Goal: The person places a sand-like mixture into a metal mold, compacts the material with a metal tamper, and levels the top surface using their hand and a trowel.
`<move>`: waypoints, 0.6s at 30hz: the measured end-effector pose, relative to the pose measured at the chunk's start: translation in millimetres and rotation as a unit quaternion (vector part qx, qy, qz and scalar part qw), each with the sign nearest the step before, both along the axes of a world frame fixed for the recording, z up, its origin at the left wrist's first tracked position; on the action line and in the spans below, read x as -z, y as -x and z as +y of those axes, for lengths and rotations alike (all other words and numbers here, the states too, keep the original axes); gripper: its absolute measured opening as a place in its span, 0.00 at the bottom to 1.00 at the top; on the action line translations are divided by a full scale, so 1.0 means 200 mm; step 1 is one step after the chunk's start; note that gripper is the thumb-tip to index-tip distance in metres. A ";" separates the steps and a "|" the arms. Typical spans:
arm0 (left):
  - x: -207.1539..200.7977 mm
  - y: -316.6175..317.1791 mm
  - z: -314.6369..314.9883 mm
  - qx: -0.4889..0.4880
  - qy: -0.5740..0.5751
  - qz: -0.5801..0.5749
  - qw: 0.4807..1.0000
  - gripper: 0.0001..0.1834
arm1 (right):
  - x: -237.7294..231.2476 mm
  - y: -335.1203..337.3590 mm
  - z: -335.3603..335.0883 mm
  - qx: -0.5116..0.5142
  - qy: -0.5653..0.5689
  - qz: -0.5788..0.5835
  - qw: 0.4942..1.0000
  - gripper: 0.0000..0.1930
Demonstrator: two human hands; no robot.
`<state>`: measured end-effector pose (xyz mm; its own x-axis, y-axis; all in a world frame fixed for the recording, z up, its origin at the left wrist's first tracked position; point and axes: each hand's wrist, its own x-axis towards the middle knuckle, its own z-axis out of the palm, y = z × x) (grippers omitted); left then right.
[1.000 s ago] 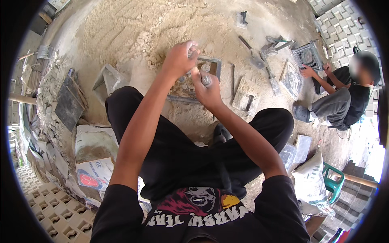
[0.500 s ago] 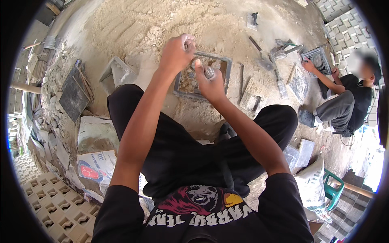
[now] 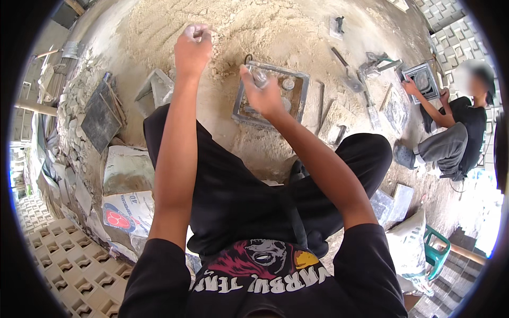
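Observation:
My left hand (image 3: 193, 52) is raised over the loose sand, left of a square metal mould (image 3: 241, 117). Its dusty fingers are curled, and whatever they may hold is hidden. Above the mould's left part, my right hand (image 3: 262, 95) is closed around a shiny grey knob-like piece (image 3: 261, 79), thumb pointing up. Within the mould's frame lies tan sandy material, with a round metal piece (image 3: 288, 84) standing near its right side. A dark loop (image 3: 248, 58) sticks up at the mould's far left corner.
Sand (image 3: 154, 26) spreads beyond the mould. A metal bar (image 3: 320, 106), a trowel (image 3: 352, 82) and a block (image 3: 336, 122) lie to the right. Farther right, a person (image 3: 466, 122) squats at another mould (image 3: 421, 79). Dark slabs (image 3: 101, 116) and rubble (image 3: 66, 127) lie left.
My left hand has moved left and away from the mould, out over the sand. My right hand has shifted slightly left with the grey piece, uncovering more of the mould's right part.

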<state>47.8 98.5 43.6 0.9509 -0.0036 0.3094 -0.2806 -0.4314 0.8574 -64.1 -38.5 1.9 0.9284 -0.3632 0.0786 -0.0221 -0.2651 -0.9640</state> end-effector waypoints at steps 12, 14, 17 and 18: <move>-0.04 0.00 0.04 -0.025 -0.005 -0.026 0.999 0.19 | -0.06 -0.05 0.14 0.062 0.011 -0.063 0.996 0.23; -0.06 0.03 0.00 -0.025 -0.007 -0.033 0.999 0.19 | 0.00 0.00 0.11 0.059 0.009 -0.116 0.991 0.22; -0.05 -0.01 0.00 -0.018 0.043 -0.005 0.999 0.17 | -0.10 -0.08 0.04 0.049 -0.044 -0.024 0.998 0.21; -0.04 -0.01 0.01 -0.018 0.038 -0.008 0.999 0.17 | -0.11 -0.07 0.04 0.049 -0.038 -0.036 0.997 0.21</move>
<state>49.7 100.2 51.5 0.9447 0.0541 0.3235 -0.2809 -0.3756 0.8832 -51.0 -29.7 24.1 0.8808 -0.4597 0.1131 0.0260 -0.1915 -0.9812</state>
